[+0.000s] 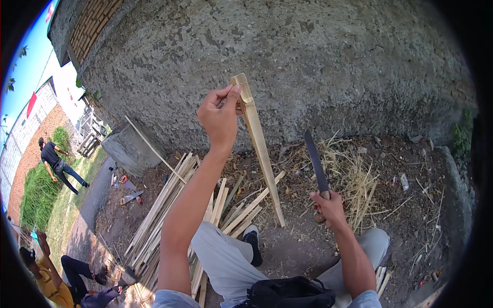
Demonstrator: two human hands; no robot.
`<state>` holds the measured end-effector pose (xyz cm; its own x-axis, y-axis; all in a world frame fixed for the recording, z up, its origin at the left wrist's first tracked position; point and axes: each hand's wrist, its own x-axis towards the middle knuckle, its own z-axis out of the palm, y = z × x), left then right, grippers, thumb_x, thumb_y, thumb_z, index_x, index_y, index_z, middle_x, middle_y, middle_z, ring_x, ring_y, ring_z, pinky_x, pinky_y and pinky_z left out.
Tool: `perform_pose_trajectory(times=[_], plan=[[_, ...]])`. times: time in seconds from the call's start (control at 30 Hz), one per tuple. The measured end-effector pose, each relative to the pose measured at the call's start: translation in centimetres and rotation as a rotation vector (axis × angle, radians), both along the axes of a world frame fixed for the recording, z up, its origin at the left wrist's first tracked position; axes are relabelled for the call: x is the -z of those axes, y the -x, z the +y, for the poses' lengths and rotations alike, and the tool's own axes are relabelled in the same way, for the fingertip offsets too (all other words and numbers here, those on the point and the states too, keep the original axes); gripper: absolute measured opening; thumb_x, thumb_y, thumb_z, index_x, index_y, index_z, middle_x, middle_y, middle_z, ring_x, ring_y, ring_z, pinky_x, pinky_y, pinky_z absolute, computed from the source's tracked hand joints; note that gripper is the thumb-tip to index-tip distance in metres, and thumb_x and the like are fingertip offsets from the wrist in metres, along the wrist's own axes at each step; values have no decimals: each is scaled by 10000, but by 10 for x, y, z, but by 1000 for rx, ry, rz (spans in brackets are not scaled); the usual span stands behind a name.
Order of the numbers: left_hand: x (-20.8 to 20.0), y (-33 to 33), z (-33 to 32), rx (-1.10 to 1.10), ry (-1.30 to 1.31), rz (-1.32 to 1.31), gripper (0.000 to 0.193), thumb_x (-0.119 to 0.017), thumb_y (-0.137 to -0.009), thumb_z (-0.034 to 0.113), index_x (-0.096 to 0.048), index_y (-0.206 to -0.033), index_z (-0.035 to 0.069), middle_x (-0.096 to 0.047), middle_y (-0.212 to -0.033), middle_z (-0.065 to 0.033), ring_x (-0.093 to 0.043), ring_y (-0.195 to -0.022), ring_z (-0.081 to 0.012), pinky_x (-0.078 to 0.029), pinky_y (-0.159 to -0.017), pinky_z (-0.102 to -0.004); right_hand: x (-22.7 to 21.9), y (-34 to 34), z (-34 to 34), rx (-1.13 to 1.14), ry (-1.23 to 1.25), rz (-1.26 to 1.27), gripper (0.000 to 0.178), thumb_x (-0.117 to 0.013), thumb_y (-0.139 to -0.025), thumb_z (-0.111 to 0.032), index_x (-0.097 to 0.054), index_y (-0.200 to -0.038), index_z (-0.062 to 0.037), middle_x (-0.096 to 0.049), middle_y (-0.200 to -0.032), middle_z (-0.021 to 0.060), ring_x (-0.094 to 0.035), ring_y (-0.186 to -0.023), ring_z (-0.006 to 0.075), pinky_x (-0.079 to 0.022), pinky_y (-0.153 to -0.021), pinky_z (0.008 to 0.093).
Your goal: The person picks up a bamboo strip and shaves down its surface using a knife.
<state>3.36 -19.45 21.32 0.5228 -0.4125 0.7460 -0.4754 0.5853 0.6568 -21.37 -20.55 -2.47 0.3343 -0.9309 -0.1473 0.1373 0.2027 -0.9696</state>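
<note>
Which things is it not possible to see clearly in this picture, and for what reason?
All in the head view:
- Wooden stake: far side faces away; left hand covers part near the top.
- Knife handle: partly covered by the right hand.
- Wood-strip pile: partly behind the left forearm.
- Person in yellow: cut off by the dark fisheye rim.
- Whitish scrap: too small to identify.

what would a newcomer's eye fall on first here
Probably the dark-bladed knife, right of centre, held blade up in the right hand. Next comes the long pale stick in the middle, gripped near its top end by the left hand in front of the rough grey wall. Lower left of centre lies a pile of wood strips.
</note>
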Motion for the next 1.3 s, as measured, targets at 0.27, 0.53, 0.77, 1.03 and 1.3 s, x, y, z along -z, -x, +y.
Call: perform_pose_trajectory(times=[0.27, 0.53, 0.77, 1.03, 1.3], plan=[[-4, 55, -5, 126, -53, 30, 172, -700, -850, 137, -656, -905, -20, -668, -787, -80, -650, -652, -123, -536, -521, -241, -5, -34, 6, 68, 113, -263, 332, -731, -784, -21, -486, -1007, -11, -538, -1278, 158, -612, -668, 97, -474, -509, 222], [-2, 145, 16, 393, -159, -287, 114, -679, -842, 99, -668, -825, -13, -684, -688, -85, -642, -598, -104, -478, -535, -226, -6, -38, 1, 207, 249, -196, 401, -810, -712, -37, -512, -979, -11, -644, -991, 94, -615, -703, 95, -517, -594, 234], [-15, 157, 14, 544, -364, -185, 123, -663, -865, 115, -674, -857, -7, -678, -734, -82, -666, -618, -133, -510, -538, -231, -26, -20, 9, 272, 220, -130, 322, -789, -741, -82, -570, -957, 14, -629, -777, 34, -584, -604, 89, -475, -526, 243], [12, 88, -30, 347, -421, -137, 223, -611, -912, 200, -654, -915, -18, -672, -749, -92, -672, -599, -160, -499, -506, -233, -25, -10, -1, 373, 248, -138, 232, -736, -774, -92, -525, -839, -21, -570, -623, 29, -525, -481, 68, -404, -427, 201], [172, 9, -2, -373, -881, -591, 743, -581, -915, 321, -142, -1415, -10, -461, -1266, -266, -581, -1071, -385, -515, -790, -415, -23, 18, -32, 673, 279, -370, 198, -699, -801, -84, -513, -824, -22, -563, -673, 46, -490, -493, 74, -430, -481, 229]])
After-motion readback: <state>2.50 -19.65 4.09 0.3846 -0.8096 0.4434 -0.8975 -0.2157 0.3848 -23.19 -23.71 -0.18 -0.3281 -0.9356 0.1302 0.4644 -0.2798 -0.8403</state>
